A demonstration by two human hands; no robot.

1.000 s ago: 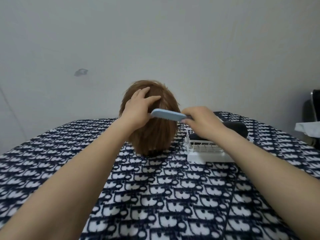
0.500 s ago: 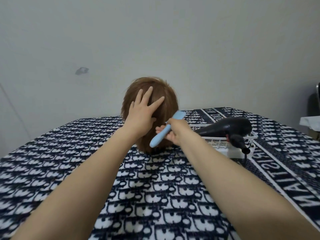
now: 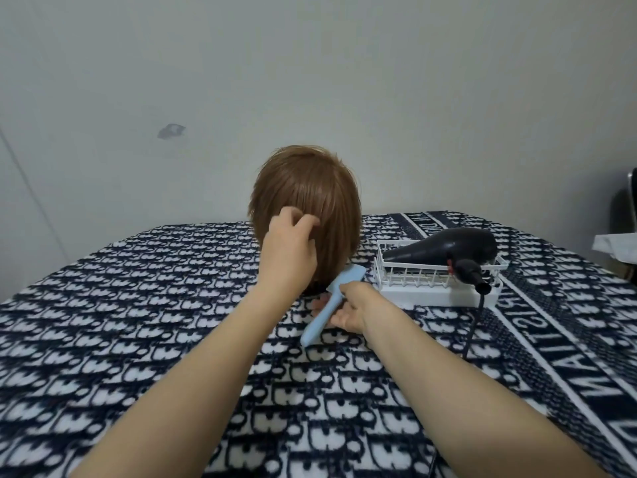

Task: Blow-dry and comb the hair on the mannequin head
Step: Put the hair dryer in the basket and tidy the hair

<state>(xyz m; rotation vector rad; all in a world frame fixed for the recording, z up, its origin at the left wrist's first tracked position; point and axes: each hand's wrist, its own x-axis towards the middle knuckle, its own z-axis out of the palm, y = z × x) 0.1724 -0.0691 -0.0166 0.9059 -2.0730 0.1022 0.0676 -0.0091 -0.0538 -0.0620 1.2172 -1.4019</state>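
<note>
A mannequin head (image 3: 310, 198) with short light-brown hair stands on the patterned tablecloth (image 3: 138, 305), its back toward me. My left hand (image 3: 289, 250) rests against the lower back of the hair with fingers curled into the strands. My right hand (image 3: 348, 307) holds a light-blue comb (image 3: 327, 305) low at the base of the head, the comb's head near the hair ends and its handle pointing down-left. A black hair dryer (image 3: 444, 251) lies in a white wire basket (image 3: 434, 288) to the right.
The dryer's black cord (image 3: 474, 326) trails from the basket toward me over the cloth. A plain grey wall (image 3: 344, 81) stands close behind the head. At the far right edge are a dark chair (image 3: 625, 208) and a white object (image 3: 617, 244).
My right hand has drawn the comb down from the upper back of the hair to the base of the head. My left hand slid lower and its fingers curled.
</note>
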